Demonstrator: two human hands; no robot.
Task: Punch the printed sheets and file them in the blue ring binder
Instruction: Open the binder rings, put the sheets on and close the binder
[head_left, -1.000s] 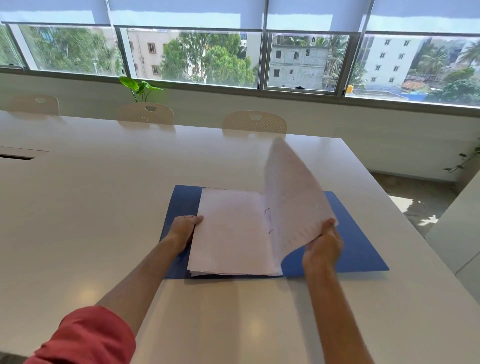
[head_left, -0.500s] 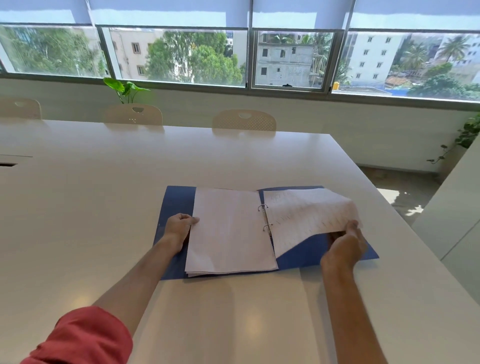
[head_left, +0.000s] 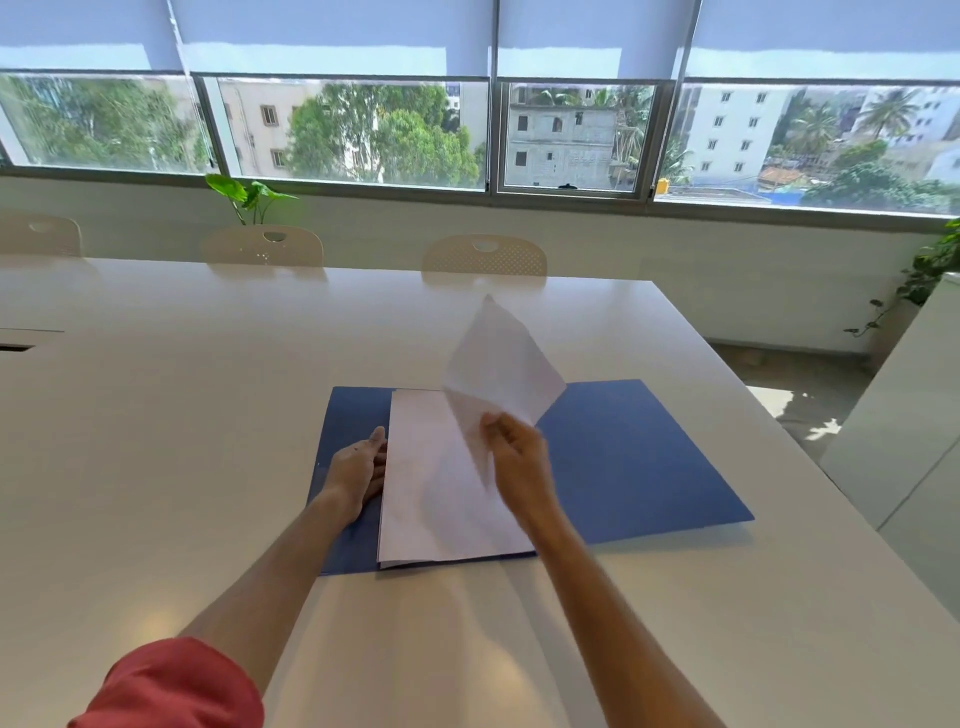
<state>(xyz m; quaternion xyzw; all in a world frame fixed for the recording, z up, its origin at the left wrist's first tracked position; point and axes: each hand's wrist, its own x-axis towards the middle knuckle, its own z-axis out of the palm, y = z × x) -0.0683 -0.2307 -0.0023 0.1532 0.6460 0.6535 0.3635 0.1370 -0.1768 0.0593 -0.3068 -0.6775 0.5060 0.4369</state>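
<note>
**A Page Held Up Over the Blue Binder**

The blue ring binder (head_left: 639, 457) lies open and flat on the white tabletop (head_left: 156, 441). It is the thing to find everything else by.

A stack of printed sheets (head_left: 436, 499) lies on the left half of the binder. The print on them is too faint to read. The right half of the binder is bare blue.

The right hand (head_left: 519, 457) is over the middle of the binder. Its thumb and fingers pinch the bottom edge of one lifted sheet (head_left: 501, 358). That sheet stands up in the air and curves over the stack. It looks blurry. The lifted sheet and the hand hide the middle of the binder, so the rings cannot be seen.

The left hand (head_left: 358, 470) lies on the left side of the binder, just beside the stack. Its fingers are straight and flat, and they touch the left edge of the sheets. The tips of some fingers are hidden by the paper.

A red sleeve (head_left: 171, 686) shows at the near edge, cut off by the picture.

Beyond the binder, on the far side of the tabletop, stand cream chairs (head_left: 483, 254). Only their tops show. Behind them a green plant (head_left: 249, 195) stands under the windows (head_left: 343, 130).
</note>
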